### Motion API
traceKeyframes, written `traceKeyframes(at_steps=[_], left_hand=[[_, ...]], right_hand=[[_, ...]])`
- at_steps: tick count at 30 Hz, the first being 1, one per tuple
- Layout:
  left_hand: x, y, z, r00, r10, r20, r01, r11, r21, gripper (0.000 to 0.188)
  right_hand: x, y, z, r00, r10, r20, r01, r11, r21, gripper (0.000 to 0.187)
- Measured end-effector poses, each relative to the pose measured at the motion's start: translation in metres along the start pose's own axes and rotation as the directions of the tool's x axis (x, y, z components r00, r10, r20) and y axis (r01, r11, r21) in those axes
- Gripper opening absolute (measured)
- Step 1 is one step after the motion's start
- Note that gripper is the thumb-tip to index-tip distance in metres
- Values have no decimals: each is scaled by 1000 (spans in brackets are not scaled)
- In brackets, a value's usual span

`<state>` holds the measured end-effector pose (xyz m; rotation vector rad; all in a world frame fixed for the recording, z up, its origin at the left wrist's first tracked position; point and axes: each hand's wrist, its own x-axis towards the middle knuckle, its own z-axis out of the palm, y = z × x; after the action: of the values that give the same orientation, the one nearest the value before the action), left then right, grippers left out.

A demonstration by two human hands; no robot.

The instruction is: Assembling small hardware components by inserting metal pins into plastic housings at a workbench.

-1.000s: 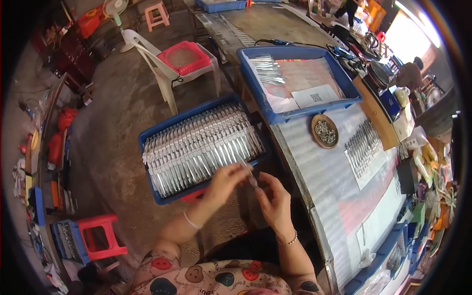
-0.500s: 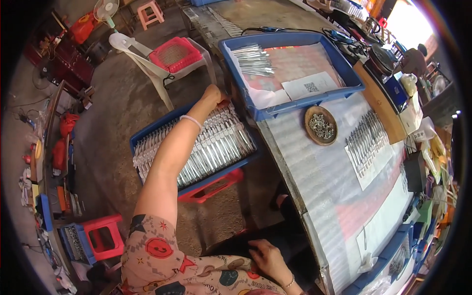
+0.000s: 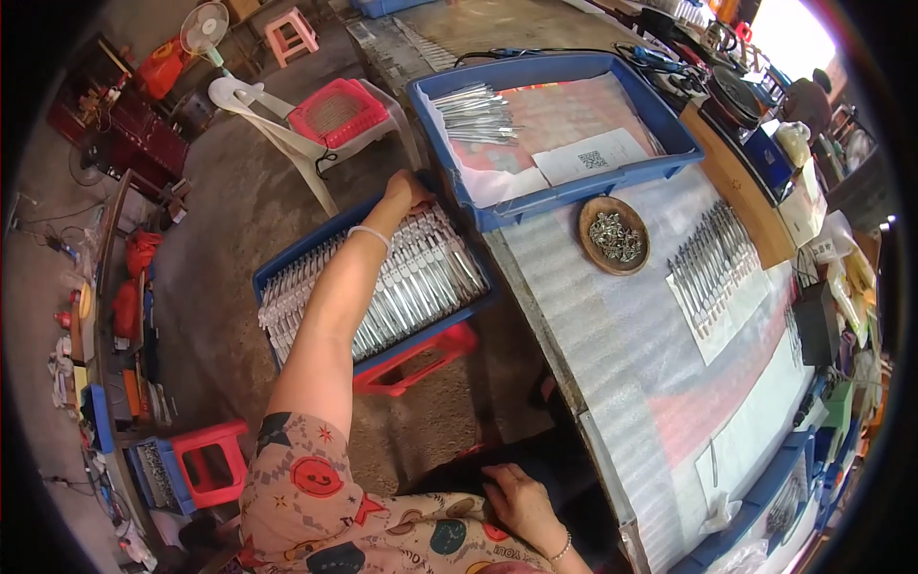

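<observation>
My left arm reaches out over a blue crate (image 3: 378, 362) packed with rows of slim silvery metal tools (image 3: 406, 277), several of them with white tags or sleeves. At the crate's far right corner, my left hand (image 3: 408, 191) is bent down with its fingers curled. Its fingertips are partly hidden, and what they grip, if anything, I cannot make out. Low in the view, my right hand (image 3: 521, 502) rests on my lap with nothing in it, its fingers loosely spread. The crate stands on a red plastic stool (image 3: 416, 362).
The worktable (image 3: 612, 354) on the right bears a blue tray (image 3: 564, 206) with metal pieces (image 3: 470, 115), a wooden bowl (image 3: 585, 251) of small metal parts and a row of metal tools (image 3: 712, 268) on white paper. Beyond the crate stands a pale plastic chair (image 3: 311, 158).
My left hand stays at the crate's far right corner, shifted slightly left and down in the picture. The view has turned a little; my right hand keeps its place on my lap.
</observation>
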<state>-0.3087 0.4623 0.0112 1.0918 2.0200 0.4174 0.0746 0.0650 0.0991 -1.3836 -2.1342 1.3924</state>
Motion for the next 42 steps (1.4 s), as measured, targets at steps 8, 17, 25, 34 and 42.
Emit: traceKeyframes(at_steps=[8, 17, 25, 34, 42], left_hand=[[12, -10, 4, 966, 245, -76, -204, 914, 350, 32], [-59, -7, -11, 455, 658, -600, -593, 727, 348, 21], [-321, -47, 88, 670, 741, 36, -738, 671, -75, 24], [-376, -91, 284, 700, 474, 534, -577, 816, 32, 71], [-397, -48, 271, 554, 486, 676, -526, 834, -168, 78]], right_hand=[[2, 6, 1, 1000, -11, -26, 9, 998, -65, 25], [-18, 13, -1, 978, -85, -191, 63, 991, -117, 22], [-109, 73, 9, 874, 187, -449, -353, 878, -323, 33], [-122, 44, 21, 901, 111, -419, -167, 981, -98, 31], [-151, 72, 30, 953, 201, -226, -223, 972, -76, 33]])
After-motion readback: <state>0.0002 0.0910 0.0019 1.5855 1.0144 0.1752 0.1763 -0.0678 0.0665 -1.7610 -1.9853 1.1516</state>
